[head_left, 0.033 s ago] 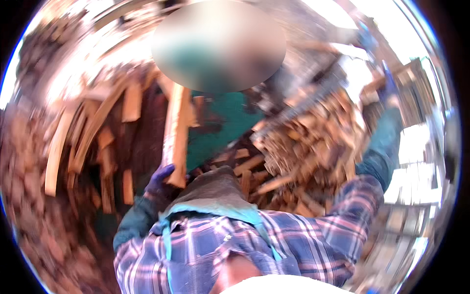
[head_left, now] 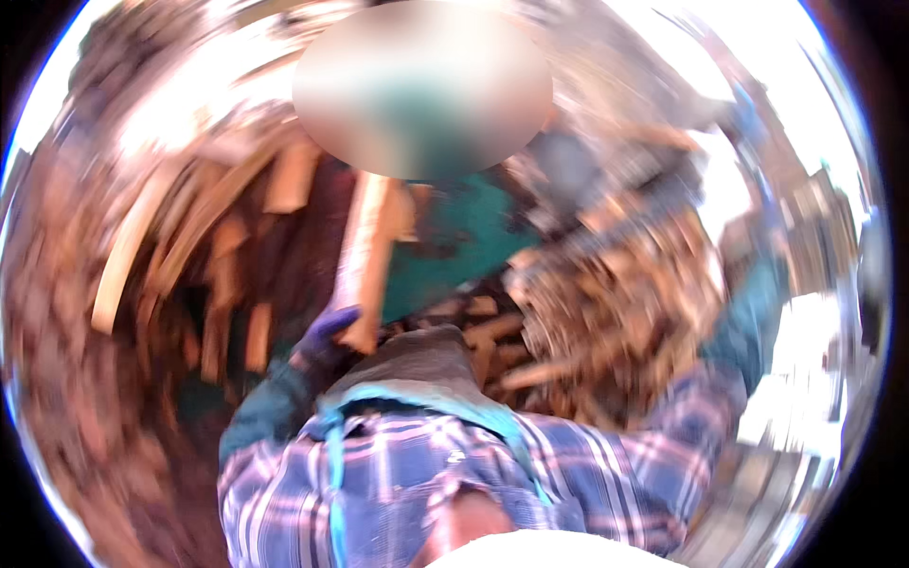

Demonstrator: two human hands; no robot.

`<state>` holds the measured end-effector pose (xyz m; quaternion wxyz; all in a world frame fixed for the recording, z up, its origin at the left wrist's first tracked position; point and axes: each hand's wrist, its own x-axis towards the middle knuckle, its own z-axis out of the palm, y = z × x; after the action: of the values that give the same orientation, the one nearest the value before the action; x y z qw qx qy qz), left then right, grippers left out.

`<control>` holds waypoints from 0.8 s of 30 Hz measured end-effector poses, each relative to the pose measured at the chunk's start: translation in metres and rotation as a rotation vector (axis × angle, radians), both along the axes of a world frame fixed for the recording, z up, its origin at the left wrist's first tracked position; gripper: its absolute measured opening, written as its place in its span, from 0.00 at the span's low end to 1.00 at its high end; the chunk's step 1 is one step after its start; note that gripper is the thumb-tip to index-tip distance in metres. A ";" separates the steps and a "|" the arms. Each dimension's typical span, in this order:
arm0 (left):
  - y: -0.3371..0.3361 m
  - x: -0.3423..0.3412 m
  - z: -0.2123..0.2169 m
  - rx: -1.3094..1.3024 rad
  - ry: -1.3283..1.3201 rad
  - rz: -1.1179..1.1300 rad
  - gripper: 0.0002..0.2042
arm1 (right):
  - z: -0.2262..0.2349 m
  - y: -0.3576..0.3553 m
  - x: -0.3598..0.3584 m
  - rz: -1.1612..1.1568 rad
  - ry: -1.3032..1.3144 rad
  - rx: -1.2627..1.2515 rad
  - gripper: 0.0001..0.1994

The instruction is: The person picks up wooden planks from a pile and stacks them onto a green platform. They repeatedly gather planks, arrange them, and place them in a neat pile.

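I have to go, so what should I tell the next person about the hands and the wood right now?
Left hand: in a purple glove, gripped around the lower end of a long split log, which stands nearly upright in front of the chest.
Right hand: the right arm in a teal sleeve is raised up at the right side; its hand is too blurred to see, so what it holds cannot be told.
Wood: a heap of split pieces lies at the right, and more pale pieces lie at the left.
Done: one log lifted in hand.
Left: that log is not yet put down anywhere.
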<state>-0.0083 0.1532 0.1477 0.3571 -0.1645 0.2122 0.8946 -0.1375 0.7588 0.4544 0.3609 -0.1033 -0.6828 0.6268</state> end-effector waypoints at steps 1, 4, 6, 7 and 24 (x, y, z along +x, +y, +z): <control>-0.002 0.005 -0.001 0.052 0.181 0.009 0.17 | -0.040 -0.031 -0.014 0.110 -0.015 -0.015 0.27; 0.005 0.022 0.008 -0.210 0.277 0.208 0.26 | -0.191 -0.139 -0.026 0.479 -0.148 -0.152 0.28; 0.005 0.021 0.026 -0.316 0.396 0.355 0.37 | -0.267 -0.211 -0.021 0.730 -0.281 -0.247 0.29; -0.002 0.024 0.035 -0.238 0.453 0.394 0.41 | -0.288 -0.246 -0.015 0.865 -0.329 -0.278 0.29; -0.111 0.150 0.268 -0.950 0.802 1.050 0.43 | -0.055 -0.710 0.076 2.060 0.028 -0.348 0.35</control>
<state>0.1414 0.0419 0.4155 -0.3203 -0.0437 0.5760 0.7508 -0.0613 0.0493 0.3994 -0.3602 0.4858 -0.3364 0.7218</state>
